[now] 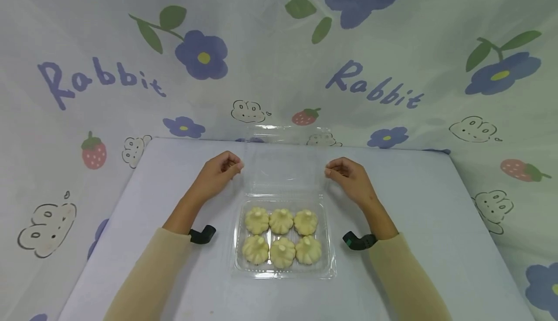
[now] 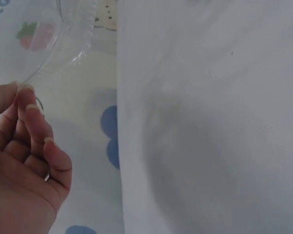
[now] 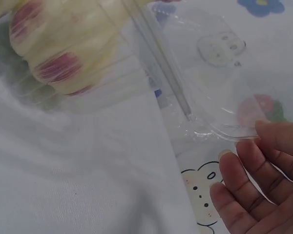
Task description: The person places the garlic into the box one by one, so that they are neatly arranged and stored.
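A clear plastic clamshell box (image 1: 330, 263) lies on the table with its lid (image 1: 283, 173) raised at the far side. Inside sit several pale yellow, lobed bulbs (image 1: 281, 221) with short stems, like garlic, in two rows; purplish streaks mark their sides (image 3: 58, 67) in the right wrist view. My left hand (image 1: 218, 173) pinches the lid's left edge between thumb and fingertips, the lid's corner (image 2: 73, 48) showing in the left wrist view. On the opposite edge, my right hand (image 1: 350, 178) pinches the lid between thumb and forefinger, its other fingers loosely bent.
A white-covered table (image 1: 148, 190) extends to both sides of the box. Behind it hangs a cloth (image 1: 270, 69) printed with flowers, strawberries and rabbit faces. Dark wrist-camera mounts (image 1: 203, 235) jut inward from the sleeves.
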`<state>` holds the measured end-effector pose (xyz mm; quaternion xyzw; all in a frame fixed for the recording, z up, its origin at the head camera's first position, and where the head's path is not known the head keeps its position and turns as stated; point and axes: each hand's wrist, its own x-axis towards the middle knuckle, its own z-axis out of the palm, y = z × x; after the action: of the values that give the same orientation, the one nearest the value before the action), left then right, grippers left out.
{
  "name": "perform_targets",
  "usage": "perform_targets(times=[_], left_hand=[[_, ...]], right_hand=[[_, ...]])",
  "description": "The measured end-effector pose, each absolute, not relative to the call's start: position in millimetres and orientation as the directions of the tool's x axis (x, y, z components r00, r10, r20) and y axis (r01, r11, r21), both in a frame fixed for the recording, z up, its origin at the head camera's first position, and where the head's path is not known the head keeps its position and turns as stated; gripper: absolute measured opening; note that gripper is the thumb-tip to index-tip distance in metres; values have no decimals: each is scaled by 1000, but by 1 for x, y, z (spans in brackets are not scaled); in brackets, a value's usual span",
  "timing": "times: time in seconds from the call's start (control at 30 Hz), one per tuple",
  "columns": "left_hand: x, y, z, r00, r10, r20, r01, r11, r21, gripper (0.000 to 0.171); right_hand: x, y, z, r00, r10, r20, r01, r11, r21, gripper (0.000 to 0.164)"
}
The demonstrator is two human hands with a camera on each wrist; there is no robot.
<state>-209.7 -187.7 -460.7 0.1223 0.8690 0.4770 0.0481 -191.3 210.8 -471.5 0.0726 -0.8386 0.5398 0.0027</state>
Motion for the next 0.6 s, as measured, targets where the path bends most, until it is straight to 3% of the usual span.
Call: perform_targets(times=[0.6], left_hand=[[-176,-197,-451,-938,295,180,313,503,806,12]], right_hand=[[-149,208,-436,-976,-145,160,-208,442,-872,14]])
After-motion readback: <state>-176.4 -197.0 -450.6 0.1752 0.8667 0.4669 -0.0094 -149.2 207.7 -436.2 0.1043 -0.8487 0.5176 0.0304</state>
